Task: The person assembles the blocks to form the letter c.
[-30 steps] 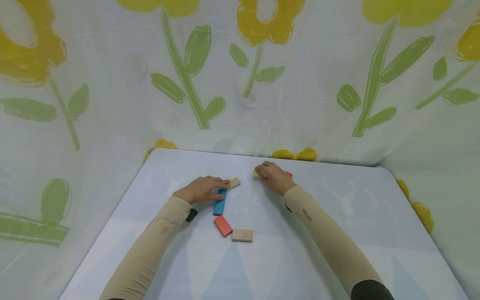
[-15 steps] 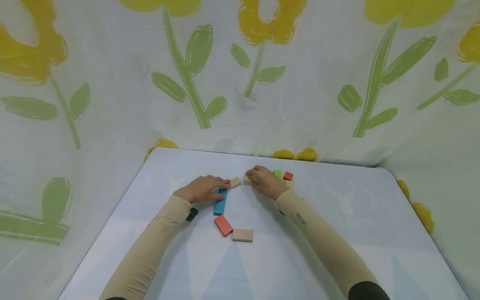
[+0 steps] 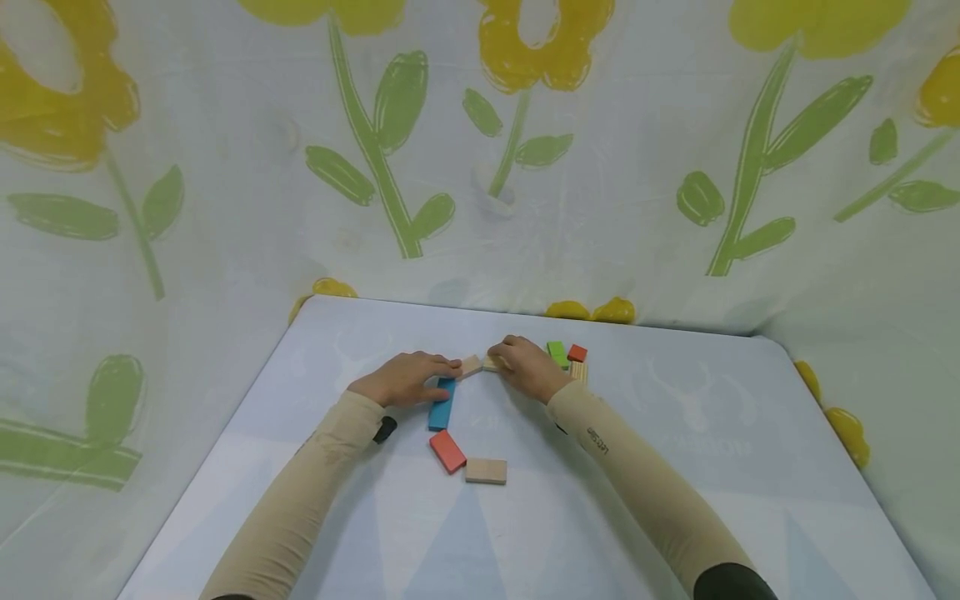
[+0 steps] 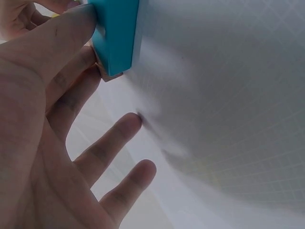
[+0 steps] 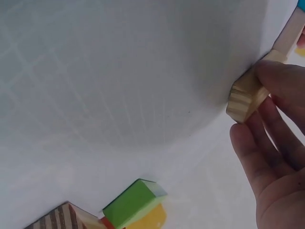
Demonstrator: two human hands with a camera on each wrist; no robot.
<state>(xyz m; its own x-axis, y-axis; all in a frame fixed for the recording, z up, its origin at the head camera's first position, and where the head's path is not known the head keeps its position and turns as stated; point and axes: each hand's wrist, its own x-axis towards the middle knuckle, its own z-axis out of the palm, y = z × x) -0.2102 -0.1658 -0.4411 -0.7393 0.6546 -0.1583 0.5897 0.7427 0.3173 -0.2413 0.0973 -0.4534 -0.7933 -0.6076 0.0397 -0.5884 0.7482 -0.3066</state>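
My left hand (image 3: 408, 377) stays low at the corner where a blue block (image 3: 442, 406) meets a plain wooden block (image 3: 470, 365). Its thumb lies against the blue block (image 4: 116, 36) and two fingers reach behind, by the wood; the other two stretch out free. My right hand (image 3: 527, 367) pinches a wooden block with striped grain (image 5: 244, 98) between thumb and fingers. That block's far end meets the plain block (image 5: 289, 33). Nearer me, a red block (image 3: 447, 452) lies aslant at the blue one's near end, with another plain wooden block (image 3: 486, 472) at its corner.
Beyond my right wrist lie a green block (image 3: 557, 353), a small red block (image 3: 577, 353) and another striped wooden block (image 3: 579, 372). The white table (image 3: 675, 500) ends at the back against a flower-printed curtain (image 3: 615, 167).
My right hand has brought the striped wooden block leftward until its end meets the plain one, uncovering the green block and its neighbours. My left hand has kept its place.
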